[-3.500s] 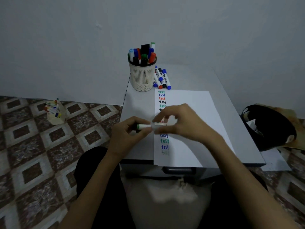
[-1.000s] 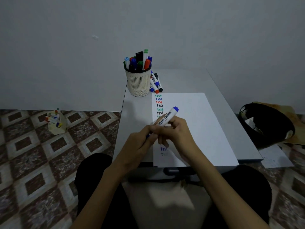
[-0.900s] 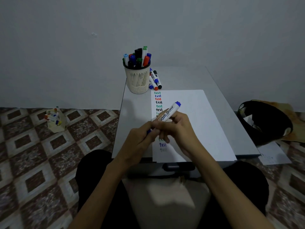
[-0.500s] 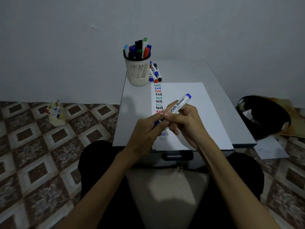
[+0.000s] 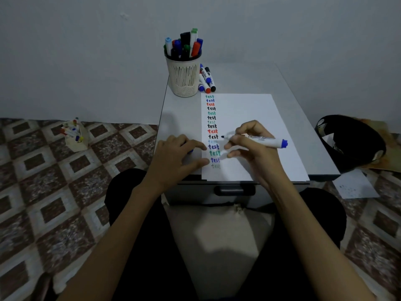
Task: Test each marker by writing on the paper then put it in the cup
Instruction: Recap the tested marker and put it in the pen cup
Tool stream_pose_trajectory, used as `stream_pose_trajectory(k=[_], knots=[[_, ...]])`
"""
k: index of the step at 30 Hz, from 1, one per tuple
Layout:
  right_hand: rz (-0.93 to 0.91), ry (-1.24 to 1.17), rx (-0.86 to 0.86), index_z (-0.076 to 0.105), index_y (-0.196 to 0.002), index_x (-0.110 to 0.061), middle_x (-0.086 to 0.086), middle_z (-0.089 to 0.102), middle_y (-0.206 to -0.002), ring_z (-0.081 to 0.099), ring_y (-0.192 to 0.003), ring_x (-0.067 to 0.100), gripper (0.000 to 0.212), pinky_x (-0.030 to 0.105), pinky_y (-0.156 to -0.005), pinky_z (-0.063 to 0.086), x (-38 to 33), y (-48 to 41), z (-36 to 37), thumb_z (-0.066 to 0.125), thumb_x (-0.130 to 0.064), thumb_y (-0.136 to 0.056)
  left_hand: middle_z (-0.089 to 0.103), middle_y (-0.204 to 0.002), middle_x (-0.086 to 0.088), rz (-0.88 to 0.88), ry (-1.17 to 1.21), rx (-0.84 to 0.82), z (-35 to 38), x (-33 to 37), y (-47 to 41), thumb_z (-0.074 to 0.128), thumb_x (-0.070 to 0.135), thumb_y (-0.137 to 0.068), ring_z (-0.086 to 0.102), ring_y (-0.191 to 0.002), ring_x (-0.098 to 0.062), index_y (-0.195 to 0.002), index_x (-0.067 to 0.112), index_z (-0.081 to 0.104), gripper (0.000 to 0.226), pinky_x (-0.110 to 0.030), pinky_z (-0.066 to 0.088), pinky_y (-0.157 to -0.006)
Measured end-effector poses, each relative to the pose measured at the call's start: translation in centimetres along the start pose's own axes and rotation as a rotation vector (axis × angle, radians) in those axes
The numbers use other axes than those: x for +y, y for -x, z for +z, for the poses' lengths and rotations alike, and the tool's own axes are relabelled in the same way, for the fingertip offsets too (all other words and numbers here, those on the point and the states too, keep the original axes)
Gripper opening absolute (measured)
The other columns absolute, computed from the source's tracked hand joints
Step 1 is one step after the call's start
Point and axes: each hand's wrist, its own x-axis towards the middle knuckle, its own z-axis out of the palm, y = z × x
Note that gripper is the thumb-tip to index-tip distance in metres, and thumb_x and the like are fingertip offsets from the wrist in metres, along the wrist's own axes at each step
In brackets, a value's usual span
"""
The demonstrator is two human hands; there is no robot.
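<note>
Presently, over the paper's (image 5: 256, 114) left column of "test" words (image 5: 211, 118), our right hand (image 5: 253, 146) pinched the uncapped blue marker (image 5: 262, 140), tip aimed left; contact with the sheet was unclear. Our left hand (image 5: 175, 157) lay at the paper's left edge, fingers loosely bent. A blue bit (image 5: 190, 151) beneath them was probably the cap; whether it was gripped, we couldn't tell. Step in hand, we judged: the writing test. Next: set the tip on blank paper, write, recap, then reach the cup (image 5: 184, 79) off the paper's far left corner.
</note>
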Motion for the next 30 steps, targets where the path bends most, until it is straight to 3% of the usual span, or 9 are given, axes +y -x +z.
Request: stream_pose_trajectory(k=[4,9,11,14,18,22,30], knots=[[0.028,0.073,-0.027,0.054,-0.078,-0.002,0.011,0.067,-0.083,0.066,-0.069,0.027,0.017,0.029,-0.052,0.055,0.9,0.6,0.8,0.063,0.012,-0.082,0.05,-0.089,0.008,0.011,-0.06,0.015,0.3,0.0,0.3,0.048,0.066,-0.078,0.043,-0.084,-0.013,-0.103,0.037,0.064,0.041,-0.03,0.028,-0.072],[0.023,0.246,0.055,0.044,-0.066,-0.006,0.022,0.053,-0.056,0.047,-0.036,0.023,0.032,0.027,-0.041,0.037,1.6,0.7,2.1,0.07,0.006,-0.079,0.048,-0.089,0.01,-0.008,-0.082,0.016,0.4,0.1,0.4,0.049,0.067,-0.077,0.041,-0.085,-0.012,-0.103,0.04,0.062,0.04,-0.028,0.025,-0.072],[0.025,0.344,0.084,0.042,-0.064,-0.008,0.026,0.052,-0.061,0.044,-0.037,0.023,0.033,0.023,-0.039,0.035,1.8,1.0,2.6,0.067,0.007,-0.079,0.048,-0.089,0.011,-0.017,-0.085,0.016,0.5,0.1,0.4,0.05,0.067,-0.077,0.04,-0.084,-0.011,-0.103,0.041,0.062,0.039,-0.027,0.023,-0.071],[0.035,0.4,0.087,0.04,-0.062,-0.01,0.014,0.048,-0.058,0.041,-0.038,0.02,0.034,0.02,-0.038,0.032,1.8,1.4,2.9,0.062,0.011,-0.078,0.047,-0.089,0.011,-0.023,-0.09,0.018,0.6,0.1,0.4,0.05,0.068,-0.076,0.04,-0.083,-0.011,-0.103,0.041,0.063,0.04,-0.027,0.021,-0.071],[0.027,0.437,0.055,0.041,-0.062,-0.009,0.015,0.051,-0.06,0.043,-0.042,0.018,0.033,0.022,-0.04,0.035,1.8,1.5,3.0,0.062,0.012,-0.077,0.046,-0.087,0.012,-0.03,-0.086,0.024,0.6,0.1,0.4,0.048,0.07,-0.075,0.041,-0.083,-0.013,-0.102,0.041,0.063,0.042,-0.029,0.026,-0.07],[0.002,0.475,0.045,0.041,-0.06,-0.012,0.002,0.048,-0.055,0.043,-0.045,0.014,0.036,0.022,-0.04,0.035,2.1,1.5,3.0,0.062,0.013,-0.074,0.047,-0.088,0.011,-0.038,-0.078,0.02,0.5,0.3,0.3,0.048,0.069,-0.075,0.042,-0.083,-0.014,-0.102,0.04,0.063,0.042,-0.031,0.029,-0.07],[-0.07,0.514,0.052,0.04,-0.063,-0.005,0.025,0.047,-0.068,0.05,-0.068,0.02,0.029,0.023,-0.053,0.038,2.5,1.4,2.8,0.059,0.014,-0.073,0.048,-0.087,0.01,-0.042,-0.075,0.018,0.5,0.2,0.4,0.049,0.069,-0.075,0.043,-0.084,-0.014,-0.102,0.041,0.063,0.041,-0.032,0.03,-0.071]])
